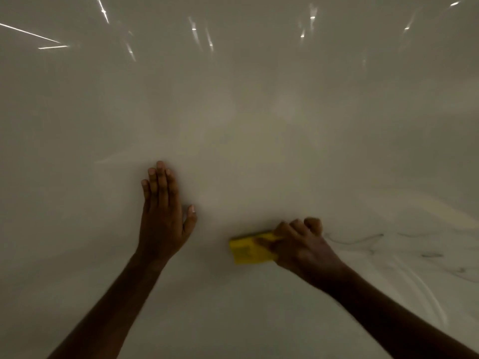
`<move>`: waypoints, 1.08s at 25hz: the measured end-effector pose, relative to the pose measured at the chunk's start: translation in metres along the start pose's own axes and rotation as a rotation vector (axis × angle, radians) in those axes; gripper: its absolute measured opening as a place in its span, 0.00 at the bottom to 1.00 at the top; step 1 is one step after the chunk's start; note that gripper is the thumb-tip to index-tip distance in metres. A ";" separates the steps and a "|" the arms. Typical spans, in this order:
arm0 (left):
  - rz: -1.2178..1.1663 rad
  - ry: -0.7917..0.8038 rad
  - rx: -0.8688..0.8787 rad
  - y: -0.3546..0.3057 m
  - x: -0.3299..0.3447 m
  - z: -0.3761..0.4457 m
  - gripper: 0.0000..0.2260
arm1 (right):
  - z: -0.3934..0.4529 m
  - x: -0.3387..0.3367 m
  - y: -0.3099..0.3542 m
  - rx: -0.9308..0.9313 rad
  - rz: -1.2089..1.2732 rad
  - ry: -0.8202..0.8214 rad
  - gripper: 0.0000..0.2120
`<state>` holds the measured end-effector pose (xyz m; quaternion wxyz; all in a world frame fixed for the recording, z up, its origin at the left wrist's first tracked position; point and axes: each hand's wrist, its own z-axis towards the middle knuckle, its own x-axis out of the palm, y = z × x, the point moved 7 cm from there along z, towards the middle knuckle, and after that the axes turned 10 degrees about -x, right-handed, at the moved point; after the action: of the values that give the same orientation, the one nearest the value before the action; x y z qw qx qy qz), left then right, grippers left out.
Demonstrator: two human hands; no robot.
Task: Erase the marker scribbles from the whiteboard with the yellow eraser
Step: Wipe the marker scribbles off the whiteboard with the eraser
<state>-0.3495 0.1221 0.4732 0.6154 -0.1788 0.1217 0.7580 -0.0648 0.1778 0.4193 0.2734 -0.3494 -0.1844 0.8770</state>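
The whiteboard (246, 112) fills the whole head view, dim and glossy. My right hand (303, 244) grips the yellow eraser (248, 248) and presses it flat against the board, with the eraser sticking out to the left of my fingers. Faint dark marker scribbles (363, 240) trail across the board just right of that hand, with more smudged lines (435, 255) further right. My left hand (163, 216) lies flat on the board to the left of the eraser, fingers straight and close together, thumb out, holding nothing.
Bright streaks of reflected light (46, 40) cross the top of the board. Pale curved wipe marks (425, 294) show at the lower right. No board edge or other object is in view.
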 end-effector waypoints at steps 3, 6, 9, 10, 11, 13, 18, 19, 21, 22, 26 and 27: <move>0.005 -0.005 0.050 -0.026 -0.004 0.016 0.39 | 0.036 -0.022 -0.033 0.213 0.051 -0.087 0.31; -0.003 -0.010 0.085 -0.049 -0.009 0.030 0.40 | 0.026 -0.008 -0.015 0.115 -0.002 -0.047 0.28; -0.005 -0.010 0.092 -0.063 -0.009 0.036 0.41 | -0.035 0.020 0.021 -0.098 -0.033 0.077 0.22; -0.002 -0.013 0.091 -0.065 -0.009 0.036 0.41 | -0.053 0.025 0.025 -0.135 -0.041 0.119 0.23; 0.002 -0.018 0.090 -0.067 -0.009 0.036 0.41 | -0.066 0.023 0.023 -0.159 -0.050 0.138 0.24; 0.014 -0.017 0.091 -0.071 -0.007 0.036 0.41 | -0.073 0.006 0.006 -0.149 -0.059 0.102 0.23; 0.033 -0.020 0.092 -0.090 -0.005 0.038 0.42 | -0.019 -0.058 -0.072 0.173 -0.023 -0.061 0.28; 0.032 -0.022 0.097 -0.094 -0.004 0.039 0.42 | -0.010 -0.064 -0.081 0.224 -0.012 -0.093 0.29; 0.024 -0.030 0.104 -0.102 -0.006 0.040 0.41 | -0.007 -0.065 -0.087 0.252 -0.006 -0.117 0.30; 0.018 -0.034 0.106 -0.105 -0.006 0.040 0.41 | -0.011 -0.060 -0.082 0.218 -0.008 -0.098 0.29; 0.013 -0.021 0.097 -0.113 -0.006 0.040 0.40 | -0.076 -0.012 -0.021 -0.107 -0.062 0.078 0.22; 0.015 -0.020 0.096 -0.116 -0.006 0.040 0.40 | -0.096 -0.004 -0.011 -0.166 -0.064 0.130 0.22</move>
<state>-0.2402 0.1578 0.5164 0.6189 -0.1406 0.1531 0.7575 0.0101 0.1969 0.3615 0.2827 -0.4209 -0.2494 0.8251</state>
